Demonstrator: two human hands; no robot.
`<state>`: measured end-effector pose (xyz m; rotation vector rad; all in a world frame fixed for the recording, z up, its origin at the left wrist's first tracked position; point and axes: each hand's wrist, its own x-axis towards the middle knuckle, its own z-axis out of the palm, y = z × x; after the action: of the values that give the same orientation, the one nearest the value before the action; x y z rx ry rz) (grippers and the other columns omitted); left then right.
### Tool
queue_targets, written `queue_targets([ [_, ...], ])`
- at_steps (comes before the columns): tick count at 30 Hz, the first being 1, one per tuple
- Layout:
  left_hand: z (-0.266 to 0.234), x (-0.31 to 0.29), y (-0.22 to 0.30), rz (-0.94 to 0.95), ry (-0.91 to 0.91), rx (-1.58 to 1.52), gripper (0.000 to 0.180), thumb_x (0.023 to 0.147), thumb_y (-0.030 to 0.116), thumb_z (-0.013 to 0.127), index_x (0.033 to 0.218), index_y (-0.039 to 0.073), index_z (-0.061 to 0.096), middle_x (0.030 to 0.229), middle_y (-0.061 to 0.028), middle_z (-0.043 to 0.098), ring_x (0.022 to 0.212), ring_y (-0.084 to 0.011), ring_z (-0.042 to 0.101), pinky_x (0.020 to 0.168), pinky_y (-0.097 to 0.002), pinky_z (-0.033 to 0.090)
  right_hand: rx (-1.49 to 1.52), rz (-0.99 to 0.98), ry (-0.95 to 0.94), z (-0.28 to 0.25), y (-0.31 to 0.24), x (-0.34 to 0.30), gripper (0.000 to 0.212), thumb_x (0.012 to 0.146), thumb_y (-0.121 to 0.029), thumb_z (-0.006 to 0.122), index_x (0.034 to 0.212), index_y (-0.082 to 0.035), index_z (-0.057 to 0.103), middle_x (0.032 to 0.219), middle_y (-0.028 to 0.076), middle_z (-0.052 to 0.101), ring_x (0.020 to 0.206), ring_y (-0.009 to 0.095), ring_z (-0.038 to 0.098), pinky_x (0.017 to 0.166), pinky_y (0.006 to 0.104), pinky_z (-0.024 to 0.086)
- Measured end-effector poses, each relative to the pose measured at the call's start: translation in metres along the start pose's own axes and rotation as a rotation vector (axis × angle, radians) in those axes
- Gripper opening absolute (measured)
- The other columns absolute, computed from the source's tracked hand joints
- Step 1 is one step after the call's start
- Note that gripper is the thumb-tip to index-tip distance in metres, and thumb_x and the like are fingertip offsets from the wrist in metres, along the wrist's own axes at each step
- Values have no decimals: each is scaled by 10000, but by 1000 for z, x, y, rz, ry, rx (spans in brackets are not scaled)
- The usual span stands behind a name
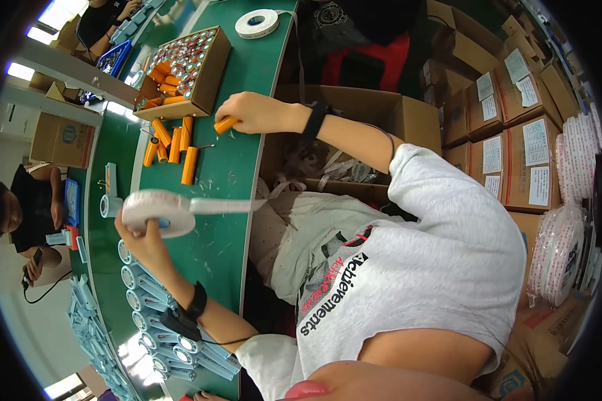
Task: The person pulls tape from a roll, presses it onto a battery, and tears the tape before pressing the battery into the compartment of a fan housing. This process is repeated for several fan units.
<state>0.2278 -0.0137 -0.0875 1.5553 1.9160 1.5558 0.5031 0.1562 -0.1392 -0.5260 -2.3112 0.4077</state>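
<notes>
Over the scuffed green worktop point(211, 267), the left hand point(145, 244) grips a white ring-shaped tape roll point(144, 207) and the right hand point(251, 112) is closed on an orange cylindrical cell point(225, 124) near an open brown cardboard box point(211, 79), labelled brown cartons point(512, 188) stacked apart.

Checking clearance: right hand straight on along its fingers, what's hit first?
Past the orange cylinder in the right hand, probably the nearest loose orange cylinder by the open carton. Hand height is unclear, so it might pass over.
</notes>
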Motion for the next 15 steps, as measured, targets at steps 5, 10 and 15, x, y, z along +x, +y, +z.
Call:
queue_targets([
  [5,-31,-41,-29,-187,55,-265,421,741,-61,544,1143,34,459,981,-79,553,798,-169,572,680,-275,475,614,113,230,24,-10,-15,271,737,12,624,1001,-6,563,915,124,636,764,199,626,658,266,488],
  [10,-22,-50,-23,-211,-140,-687,380,760,-68,508,1120,49,469,939,-59,538,770,-166,569,651,-280,479,1508,493,-13,37,-68,-2,312,763,-14,640,1058,-33,539,881,108,625,729,141,603,589,229,466],
  [15,-27,-49,-25,-377,13,-709,260,742,-67,520,981,25,480,870,-48,510,742,-168,561,690,-287,489,1610,493,-111,60,-92,26,317,750,-31,674,1039,-13,545,763,71,598,607,84,540,490,207,398],
])
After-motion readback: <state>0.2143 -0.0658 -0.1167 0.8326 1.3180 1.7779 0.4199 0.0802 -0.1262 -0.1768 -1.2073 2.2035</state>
